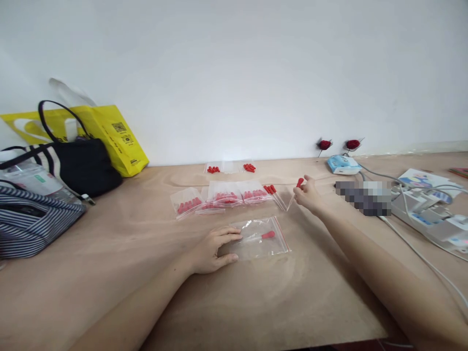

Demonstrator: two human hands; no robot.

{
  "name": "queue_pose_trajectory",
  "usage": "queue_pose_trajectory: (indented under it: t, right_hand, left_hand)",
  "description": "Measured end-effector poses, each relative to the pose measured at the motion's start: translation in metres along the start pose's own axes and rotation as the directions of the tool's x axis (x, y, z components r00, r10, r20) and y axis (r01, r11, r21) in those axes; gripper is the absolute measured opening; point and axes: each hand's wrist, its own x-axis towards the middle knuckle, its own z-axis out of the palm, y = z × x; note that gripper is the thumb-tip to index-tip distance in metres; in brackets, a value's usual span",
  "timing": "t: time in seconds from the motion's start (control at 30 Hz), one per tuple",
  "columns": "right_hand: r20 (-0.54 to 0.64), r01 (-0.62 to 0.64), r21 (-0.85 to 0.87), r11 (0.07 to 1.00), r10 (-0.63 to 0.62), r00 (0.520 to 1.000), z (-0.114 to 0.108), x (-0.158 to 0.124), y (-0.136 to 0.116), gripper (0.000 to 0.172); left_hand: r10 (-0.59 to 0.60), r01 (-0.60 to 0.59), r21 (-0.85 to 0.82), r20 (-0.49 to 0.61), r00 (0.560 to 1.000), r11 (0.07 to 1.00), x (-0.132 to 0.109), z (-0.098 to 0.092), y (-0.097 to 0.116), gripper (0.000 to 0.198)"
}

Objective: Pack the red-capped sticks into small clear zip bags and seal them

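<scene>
My left hand (214, 248) lies on the wooden table (109, 253), fingers resting on the left edge of a clear zip bag (256, 246) that holds one dropper with a red bulb (268, 235). My right hand (308, 195) is farther back, pinching a glass dropper with a red bulb (300, 183). Just left of it lie two or three loose red-bulb droppers (272, 191). A row of filled clear bags with red bulbs (223, 199) sits behind the open bag.
Two small bags of red caps (230, 168) lie by the wall. A black handbag (86, 163), a yellow bag (117, 136) and a striped bag (32, 219) stand at left. A power strip with cables (427, 214) and a blue-white device (342, 165) are at right.
</scene>
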Motion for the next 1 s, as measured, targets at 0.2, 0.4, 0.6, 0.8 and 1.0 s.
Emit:
queue_pose_trajectory:
  t: [0.2,0.4,0.6,0.8,1.0]
  right_hand:
    - [0.053,0.085,0.245,0.966,-0.101,0.993,0.001,-0.052,0.008,0.063]
    - [0.055,0.056,0.344,0.937,-0.080,0.995,0.010,-0.063,0.006,0.057]
    - [-0.016,-0.023,0.503,0.864,0.036,0.999,0.014,-0.062,0.009,0.057]
    - [0.013,-0.083,0.579,0.811,0.093,0.996,0.018,-0.068,0.007,0.052]
    - [0.162,-0.154,0.565,0.811,0.074,0.984,0.021,-0.081,-0.001,0.041]
  left_hand:
    - [-0.007,0.007,0.002,0.005,1.000,1.000,0.000,0.000,0.001,0.040]
    - [-0.034,0.034,0.009,0.011,0.999,0.999,0.001,-0.001,0.002,0.040]
    - [0.001,-0.001,0.003,-0.005,1.000,1.000,0.002,0.000,0.002,0.040]
    - [0.007,-0.008,-0.019,-0.015,1.000,1.000,0.001,0.001,0.000,0.040]
    - [-0.025,0.025,-0.008,-0.004,1.000,1.000,0.000,-0.001,0.002,0.045]
